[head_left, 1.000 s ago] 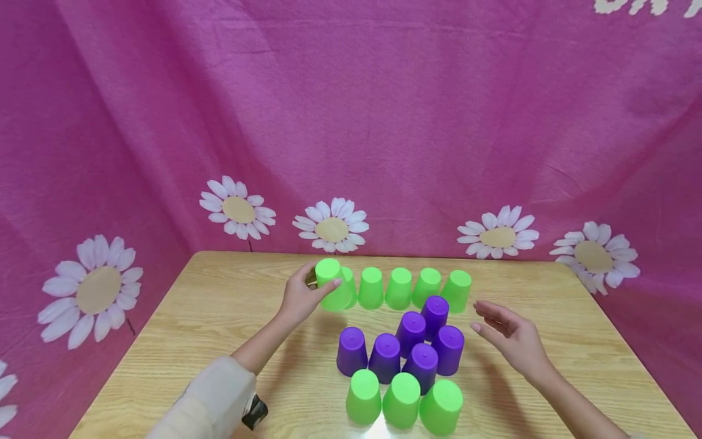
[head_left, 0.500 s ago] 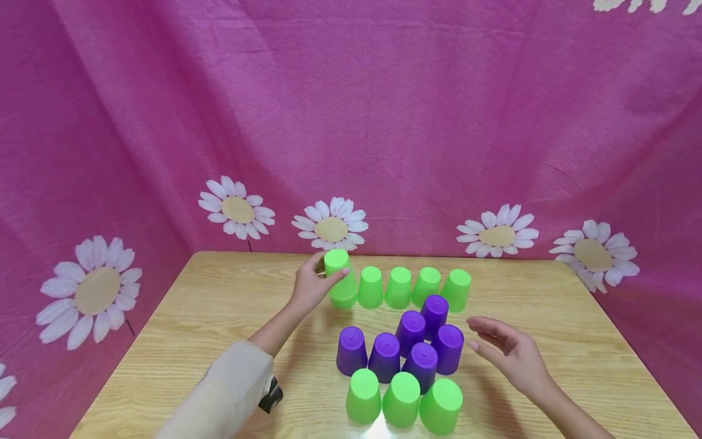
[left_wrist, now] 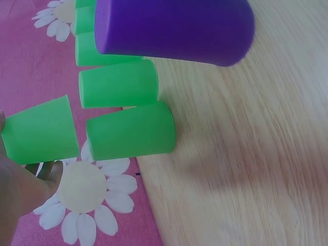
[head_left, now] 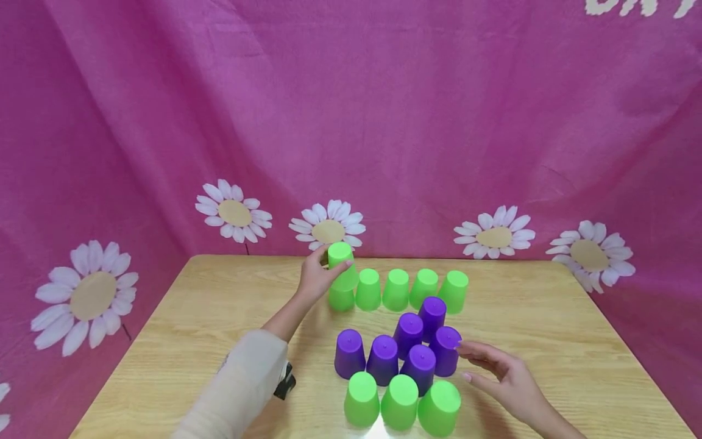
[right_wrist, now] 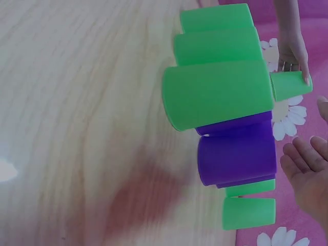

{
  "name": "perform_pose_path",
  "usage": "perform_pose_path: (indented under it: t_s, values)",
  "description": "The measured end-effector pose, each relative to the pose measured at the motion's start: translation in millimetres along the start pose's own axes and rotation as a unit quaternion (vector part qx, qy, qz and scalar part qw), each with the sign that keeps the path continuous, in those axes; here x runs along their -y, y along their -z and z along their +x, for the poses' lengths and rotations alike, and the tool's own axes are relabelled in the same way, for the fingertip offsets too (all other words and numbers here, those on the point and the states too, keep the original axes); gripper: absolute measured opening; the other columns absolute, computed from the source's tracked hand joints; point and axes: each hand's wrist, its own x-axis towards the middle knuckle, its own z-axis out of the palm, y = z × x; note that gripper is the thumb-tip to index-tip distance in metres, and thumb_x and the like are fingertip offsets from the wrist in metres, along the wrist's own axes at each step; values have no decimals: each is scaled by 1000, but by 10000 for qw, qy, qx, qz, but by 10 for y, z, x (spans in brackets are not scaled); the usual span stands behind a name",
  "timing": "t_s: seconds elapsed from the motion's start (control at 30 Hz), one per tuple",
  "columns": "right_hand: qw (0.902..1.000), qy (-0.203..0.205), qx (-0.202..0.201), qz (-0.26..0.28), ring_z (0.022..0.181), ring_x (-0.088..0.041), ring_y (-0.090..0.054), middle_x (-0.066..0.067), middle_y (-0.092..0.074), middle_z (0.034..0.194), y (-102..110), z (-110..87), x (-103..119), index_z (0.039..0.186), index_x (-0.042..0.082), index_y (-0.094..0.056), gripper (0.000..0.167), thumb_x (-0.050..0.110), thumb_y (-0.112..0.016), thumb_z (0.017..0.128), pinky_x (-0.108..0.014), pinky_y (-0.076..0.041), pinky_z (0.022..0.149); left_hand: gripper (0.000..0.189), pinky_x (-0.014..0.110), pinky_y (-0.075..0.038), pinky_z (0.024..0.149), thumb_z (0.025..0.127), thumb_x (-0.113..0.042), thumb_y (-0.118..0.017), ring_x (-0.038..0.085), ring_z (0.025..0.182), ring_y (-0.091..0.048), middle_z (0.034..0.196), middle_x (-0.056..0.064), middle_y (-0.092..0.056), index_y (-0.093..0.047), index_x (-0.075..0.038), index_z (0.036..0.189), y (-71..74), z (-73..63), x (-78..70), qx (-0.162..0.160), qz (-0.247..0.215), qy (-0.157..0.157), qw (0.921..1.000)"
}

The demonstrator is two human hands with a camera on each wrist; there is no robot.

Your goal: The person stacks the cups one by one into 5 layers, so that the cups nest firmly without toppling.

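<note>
An upside-down green plastic cup (head_left: 340,253) is pinched by my left hand (head_left: 317,279), thumb in front and fingers behind. It hangs over the leftmost green cup (head_left: 341,300) of the back row; the left wrist view shows a narrow gap between the held cup (left_wrist: 41,132) and the standing cup (left_wrist: 132,132). My right hand (head_left: 506,379), fingers loosely bent and holding nothing, hovers beside the right-hand purple cup (head_left: 446,353). Whether a fingertip touches that cup, I cannot tell. In the right wrist view the right hand (right_wrist: 311,177) shows its fingers spread apart.
More green cups (head_left: 397,290) stand upside down along the back row. Several purple cups (head_left: 382,360) form slanting rows in the middle, with three green cups (head_left: 400,402) in front. The wooden table (head_left: 219,317) ends at a pink flowered cloth (head_left: 384,152).
My left hand has raised the green cup and shifted it right, from beside the leftmost back-row cup to above it. My right hand has come left and lower, closer to the purple cups.
</note>
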Motion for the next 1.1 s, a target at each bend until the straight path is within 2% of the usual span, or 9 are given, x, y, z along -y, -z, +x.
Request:
perform_pose_path:
  t_s: [0.3,0.5,0.6,0.83,1.1]
  values:
    - [9997,-111,225,32,100,5,-59,18,-64,109,-83,-180,-46,114,-10,-57,43,-16,-66,73,-6,-45,86,47,40,-52,89,78,-14,-73,33,103,-60,109,22,-64,-57,4,118,-125,59,-14,-156,-43,-5,9999]
    - [9984,-135,353,418,104,5,-57,15,-64,115,-138,-304,-136,115,-9,-57,45,-18,-65,71,-6,-44,88,48,40,-52,88,78,-15,-73,32,102,-60,109,21,-65,-57,3,119,-163,97,-30,-109,-12,1,9999]
    - [9968,-256,479,594,106,5,-56,14,-62,119,-156,-346,-165,116,-10,-56,45,-17,-65,72,-6,-43,89,49,40,-51,89,78,-17,-73,31,103,-60,110,21,-64,-56,2,120,-184,108,-12,-56,16,65,10000]
    - [9859,-935,869,1085,109,8,-53,20,-57,124,-168,-389,-183,121,-14,-50,47,-7,-66,78,-11,-47,88,49,40,-50,91,78,-17,-73,31,103,-59,110,20,-64,-57,2,119,-244,130,7,-77,-22,144,9999]
    - [9814,-1128,1061,1133,110,8,-52,21,-54,128,-203,-395,-173,125,-13,-47,52,-2,-67,79,-11,-45,89,51,39,-49,93,78,-19,-74,30,104,-58,111,19,-64,-56,1,121,-286,163,11,-100,148,271,9995]
